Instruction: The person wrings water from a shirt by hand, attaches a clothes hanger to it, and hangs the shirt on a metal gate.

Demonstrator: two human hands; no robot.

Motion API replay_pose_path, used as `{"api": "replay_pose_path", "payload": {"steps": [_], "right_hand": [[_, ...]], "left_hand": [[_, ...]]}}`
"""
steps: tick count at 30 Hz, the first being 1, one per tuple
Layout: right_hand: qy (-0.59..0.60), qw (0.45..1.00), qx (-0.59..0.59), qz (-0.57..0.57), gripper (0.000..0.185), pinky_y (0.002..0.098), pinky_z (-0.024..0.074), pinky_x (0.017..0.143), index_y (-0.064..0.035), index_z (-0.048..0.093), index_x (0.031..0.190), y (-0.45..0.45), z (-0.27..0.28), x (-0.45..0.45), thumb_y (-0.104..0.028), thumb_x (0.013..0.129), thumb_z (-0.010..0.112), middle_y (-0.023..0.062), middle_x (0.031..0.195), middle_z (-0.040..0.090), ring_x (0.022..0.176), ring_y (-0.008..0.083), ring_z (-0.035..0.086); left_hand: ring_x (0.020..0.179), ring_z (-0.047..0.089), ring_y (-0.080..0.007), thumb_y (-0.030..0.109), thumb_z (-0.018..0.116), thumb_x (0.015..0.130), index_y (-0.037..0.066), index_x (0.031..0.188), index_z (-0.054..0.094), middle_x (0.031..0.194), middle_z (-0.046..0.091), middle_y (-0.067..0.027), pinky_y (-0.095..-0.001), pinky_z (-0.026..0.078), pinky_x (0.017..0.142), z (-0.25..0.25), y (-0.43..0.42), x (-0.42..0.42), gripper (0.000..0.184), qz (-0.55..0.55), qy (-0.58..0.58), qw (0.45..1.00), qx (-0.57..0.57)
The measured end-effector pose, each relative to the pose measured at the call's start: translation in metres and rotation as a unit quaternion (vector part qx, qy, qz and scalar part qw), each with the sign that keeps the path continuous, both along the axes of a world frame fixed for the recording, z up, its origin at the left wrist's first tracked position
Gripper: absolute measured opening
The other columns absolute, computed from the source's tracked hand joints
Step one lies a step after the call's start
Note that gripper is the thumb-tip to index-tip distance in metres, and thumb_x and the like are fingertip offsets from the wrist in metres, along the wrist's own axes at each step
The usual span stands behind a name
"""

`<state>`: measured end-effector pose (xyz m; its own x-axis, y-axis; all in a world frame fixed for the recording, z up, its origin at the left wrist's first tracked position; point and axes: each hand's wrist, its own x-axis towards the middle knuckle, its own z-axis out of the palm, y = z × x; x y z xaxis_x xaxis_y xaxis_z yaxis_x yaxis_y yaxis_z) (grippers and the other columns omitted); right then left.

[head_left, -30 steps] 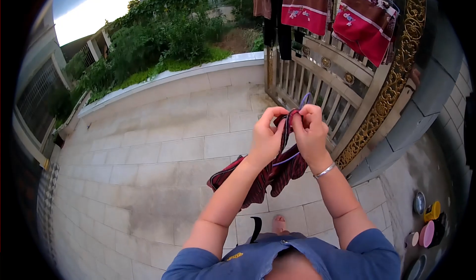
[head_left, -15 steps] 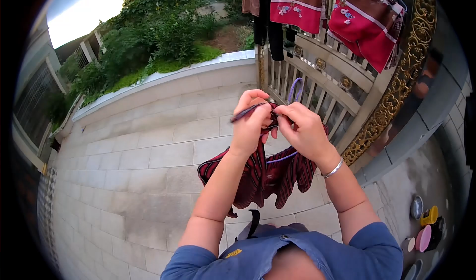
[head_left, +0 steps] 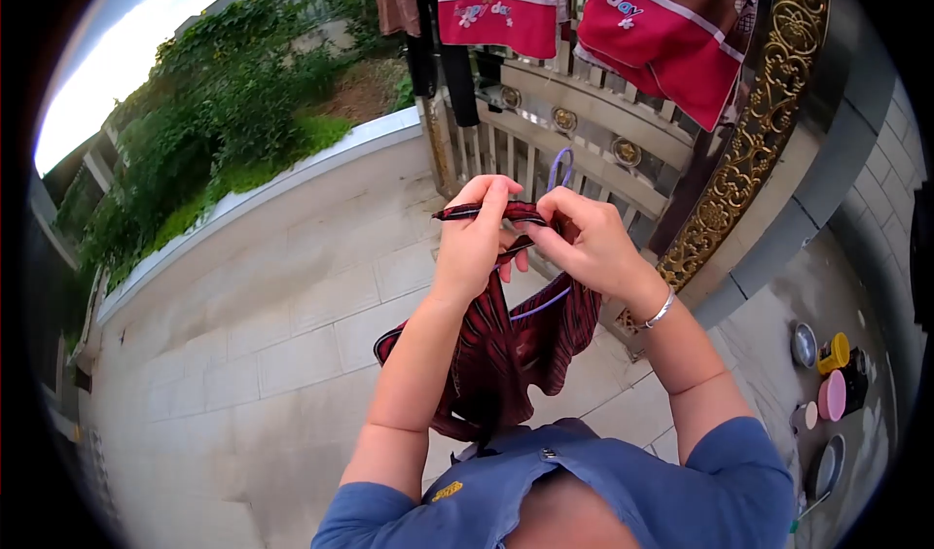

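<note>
1. The dark red striped garment hangs beneath both hands, on the near side of the metal gate. A purple wire hanger runs among its folds, and its looped end stands against the gate in the view.

2. The left hand pinches the garment's narrow strap between thumb and fingers, its tip jutting out on the side away from the gate. The right hand, nearer the gate, has thumb and forefinger closed on the strap's other stretch; its remaining fingers are curled, and what they hold I cannot tell.

3. To work the strap well, I would keep the left pinch firm, let the right fingertips do the fine adjusting, and keep the strap flat. Supporting the hanger matters too, since the hanging cloth could tip it.

4. Edges: the gilded scrollwork frame flanks the gate on the right, near the right forearm's side; the printed towels drape over the gate's upper part.

5. Room: tiled paving spreads widest left of the gate, up to the planter wall. Right and nearer than the gate sits a pink basin, a likely obstacle underfoot.
</note>
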<state>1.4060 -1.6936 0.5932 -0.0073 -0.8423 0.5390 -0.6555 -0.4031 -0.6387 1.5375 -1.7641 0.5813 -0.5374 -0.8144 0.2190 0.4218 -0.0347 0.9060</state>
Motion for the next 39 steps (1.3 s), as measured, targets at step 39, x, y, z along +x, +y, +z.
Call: {"api": "replay_pose_path", "payload": {"steps": [39], "right_hand": [[-0.313,0.942,0.125,0.010,0.012,0.0215,0.0436,0.060,0.0027,0.052,0.074,-0.139,0.006,-0.084,-0.002,0.068,0.061,0.0058,0.072,0.057,0.066,0.0085,0.053]], "left_hand": [[0.056,0.051,-0.0064,-0.005,0.055,0.071,0.003,0.078,0.047,0.096,0.051,-0.0054,-0.0166,0.037,0.041,-0.006,-0.153,-0.080,0.014,-0.156,-0.053,0.980,-0.116]]}}
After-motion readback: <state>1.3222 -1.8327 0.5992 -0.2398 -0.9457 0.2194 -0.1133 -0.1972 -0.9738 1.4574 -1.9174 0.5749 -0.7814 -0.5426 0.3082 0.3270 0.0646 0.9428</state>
